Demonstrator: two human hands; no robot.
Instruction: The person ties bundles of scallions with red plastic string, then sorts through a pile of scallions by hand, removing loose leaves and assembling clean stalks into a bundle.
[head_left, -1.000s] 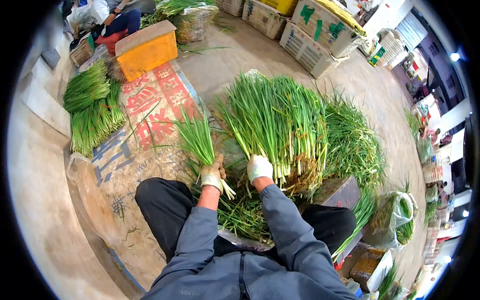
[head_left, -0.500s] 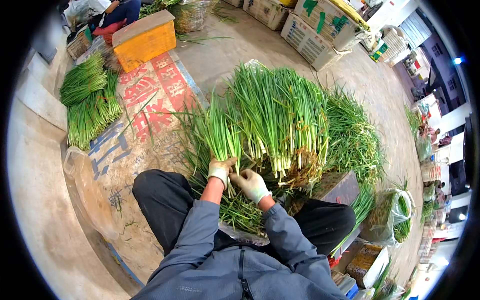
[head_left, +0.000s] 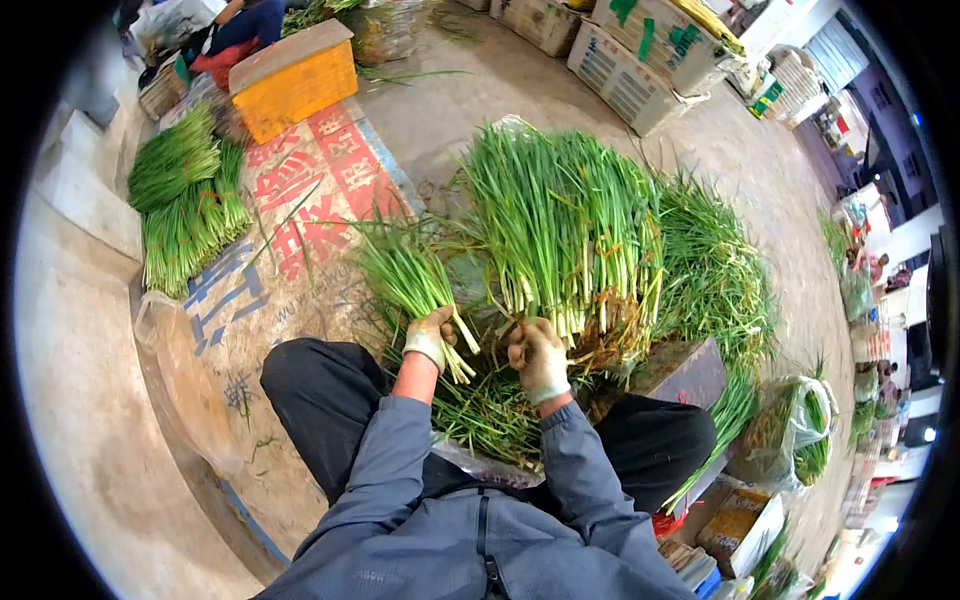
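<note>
A small bunch of long green stalks (head_left: pixel 405 275) with white ends is held in my left hand (head_left: pixel 430 337), which wears a pale, soiled glove. Its leaves point up and left, its white ends down and right. My gloved right hand (head_left: pixel 538 358) has its fingers curled at the lower left edge of the large pile of green stalks (head_left: pixel 560 220), closed around white stalk ends there. Brown, withered bits hang at the lower right of that pile. Loose leaves (head_left: pixel 490 420) lie below both hands, between my knees.
Bundled greens (head_left: pixel 190 200) lie at the left by a low wall. An orange box (head_left: pixel 295 90) stands behind, near a seated person. White crates (head_left: pixel 635 75) are stacked at the back. More greens (head_left: pixel 715 265), a dark box (head_left: pixel 685 375) and a plastic bag (head_left: pixel 785 430) are on the right.
Half a second ago my hands were together at the bunch. My right hand has since moved right to the large pile, and the bunch in my left hand has tilted left.
</note>
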